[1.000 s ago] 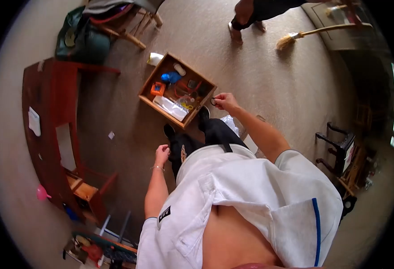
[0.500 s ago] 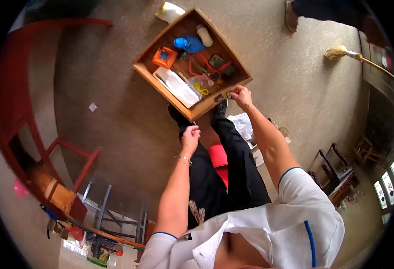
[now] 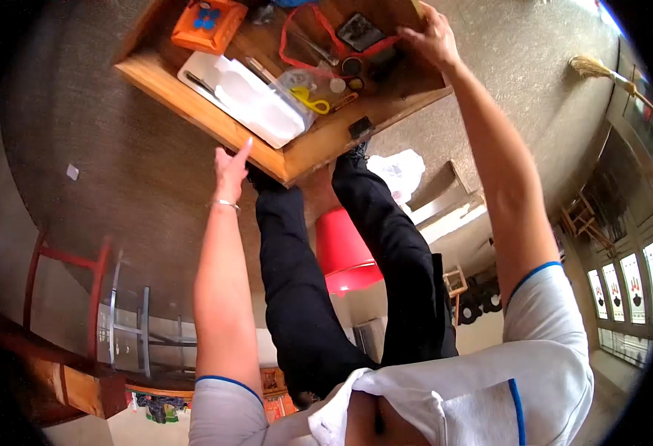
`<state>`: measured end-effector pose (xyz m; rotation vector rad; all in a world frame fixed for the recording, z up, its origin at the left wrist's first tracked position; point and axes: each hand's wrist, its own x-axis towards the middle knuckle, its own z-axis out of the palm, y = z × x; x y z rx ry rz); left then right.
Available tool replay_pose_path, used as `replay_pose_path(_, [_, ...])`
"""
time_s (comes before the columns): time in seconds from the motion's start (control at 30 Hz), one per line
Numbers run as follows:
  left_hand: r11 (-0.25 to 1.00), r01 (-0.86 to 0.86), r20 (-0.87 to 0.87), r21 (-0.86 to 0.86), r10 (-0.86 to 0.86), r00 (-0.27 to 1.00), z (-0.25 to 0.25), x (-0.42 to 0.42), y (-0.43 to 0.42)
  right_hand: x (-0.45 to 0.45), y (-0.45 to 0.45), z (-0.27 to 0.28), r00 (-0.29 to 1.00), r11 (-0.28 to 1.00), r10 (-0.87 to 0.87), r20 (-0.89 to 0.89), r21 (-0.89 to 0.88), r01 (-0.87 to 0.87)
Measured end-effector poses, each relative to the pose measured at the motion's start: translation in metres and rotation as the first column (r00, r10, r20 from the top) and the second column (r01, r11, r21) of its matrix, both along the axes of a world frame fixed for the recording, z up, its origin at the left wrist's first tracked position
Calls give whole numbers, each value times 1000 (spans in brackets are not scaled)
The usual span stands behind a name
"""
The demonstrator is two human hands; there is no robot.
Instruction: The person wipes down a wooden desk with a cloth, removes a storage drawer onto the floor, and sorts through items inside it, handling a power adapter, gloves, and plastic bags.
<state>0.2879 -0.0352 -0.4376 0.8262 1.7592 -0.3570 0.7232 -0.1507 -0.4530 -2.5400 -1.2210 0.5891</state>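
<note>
A wooden drawer (image 3: 207, 119) fills the upper middle of the view, tilted at an angle and cut off at the top. My right hand (image 3: 434, 41) is closed over its right wall, fingertips reaching inside. My left hand (image 3: 232, 172) is just below the front left wall, index finger stretched out and close to the wood; whether it touches I cannot tell. Inside the drawer lie a white plastic tray (image 3: 245, 97), an orange packet (image 3: 207, 26) with a blue flower, yellow-handled scissors (image 3: 310, 100), a red strap (image 3: 285, 52) and a dark rectangular object (image 3: 360, 33).
A red bucket-like container (image 3: 345, 249) stands between my legs. White plastic bag (image 3: 399, 175) and a box (image 3: 445, 201) lie to the right. A broom (image 3: 590, 68) is at the upper right, and metal stool legs (image 3: 146, 334) are at the lower left.
The drawer now looks larger and higher in view. My right hand has gone from its front corner to the right wall. My left hand has risen to the front left wall, finger extended.
</note>
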Motion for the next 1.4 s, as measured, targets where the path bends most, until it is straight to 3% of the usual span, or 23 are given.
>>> replay_pose_path(0.03, [986, -26, 135, -167, 49, 990, 5, 9, 13, -1, 11, 9, 991, 993, -82, -104, -89, 72])
replay_pose_path(0.07, [996, 51, 147, -75, -39, 988, -14, 1, 8, -7, 24, 18, 965, 974, -172, -198, -183, 136])
replay_pose_path(0.17, [969, 110, 126, 223, -141, 982, -43, -5, -10, -9, 25, 14, 959, 980, -200, -201, -48, 194])
replay_pose_path(0.27, [954, -142, 211, 263, 86, 974, -69, -18, -27, 3, 22, -1, 982, 986, -155, -108, -81, 147])
replay_pose_path(0.3, [997, 51, 49, 57, -54, 997, -81, -33, -21, 9, 16, -8, 986, 975, -133, -101, -192, 112])
replay_pose_path(0.33, [972, 104, -33, 210, -99, 995, -105, -48, -35, 14, 13, -12, 990, 954, -104, -94, -292, 72])
replay_pose_path(0.4, [770, 344, -199, 536, -281, 939, -72, -23, -36, 19, 12, -9, 987, 979, -139, -80, -158, 125])
replay_pose_path(0.5, [953, 34, 148, 300, -81, 986, 0, 10, -5, 20, 18, 9, 950, 945, -250, -185, -260, 198])
replay_pose_path(0.63, [970, 242, 38, 34, -243, 969, 11, -3, 9, 31, 6, 15, 955, 947, -248, -164, -249, 204])
replay_pose_path(0.7, [918, 287, 44, 273, -310, 950, 28, 4, 15, 41, -23, 2, 992, 992, -68, -105, -113, 56])
replay_pose_path(0.73, [871, 298, 40, 391, -340, 940, 35, 7, 17, 41, -21, 15, 964, 973, -186, -191, -174, 153])
replay_pose_path(0.77, [861, 304, 51, 407, -354, 934, 41, 6, 20, 40, -19, 29, 916, 938, -308, -256, -242, 248])
replay_pose_path(0.83, [837, 310, 65, 450, -377, 924, 50, 4, 28, 35, -3, 70, 971, 980, -124, -203, -180, 87])
replay_pose_path(0.93, [940, 231, 56, 250, -252, 966, 95, 29, 62, 41, 18, 134, 907, 961, -258, -333, -185, 206])
replay_pose_path(0.97, [946, 254, 26, 200, -265, 964, 98, 35, 71, 61, -23, 93, 861, 958, -288, -418, -131, 257])
replay_pose_path(1.0, [949, 269, -14, 163, -270, 963, 103, 41, 82, 57, 31, 150, 843, 919, -386, -376, -241, 313])
replay_pose_path(1.07, [870, 373, -71, 323, -371, 926, 105, 39, 94, 76, 77, 184, 888, 974, -221, -403, -140, 179])
replay_pose_path(1.1, [853, 387, -112, 350, -372, 921, 123, 47, 109, 83, 90, 196, 923, 949, -247, -296, -265, 170])
replay_pose_path(1.17, [846, 366, -142, 387, -338, 931, 176, 67, 129, 94, 83, 189, 998, 999, -34, -59, 2, 34])
replay_pose_path(1.27, [831, 280, -120, 481, -254, 960, 210, 68, 115, 119, 93, 199, 991, 1000, -10, -137, 8, 11])
replay_pose_path(1.3, [840, 246, -122, 484, -213, 969, 221, 74, 119, 124, 93, 191, 997, 988, 75, -12, 139, -72])
replay_pose_path(1.33, [851, 206, -119, 483, -169, 978, 248, 81, 124, 133, 105, 197, 991, 994, 73, -110, -74, -81])
replay_pose_path(1.4, [858, 137, -114, 494, -92, 989, 286, 85, 111, 131, 140, 258, 983, 986, 145, -116, -66, -154])
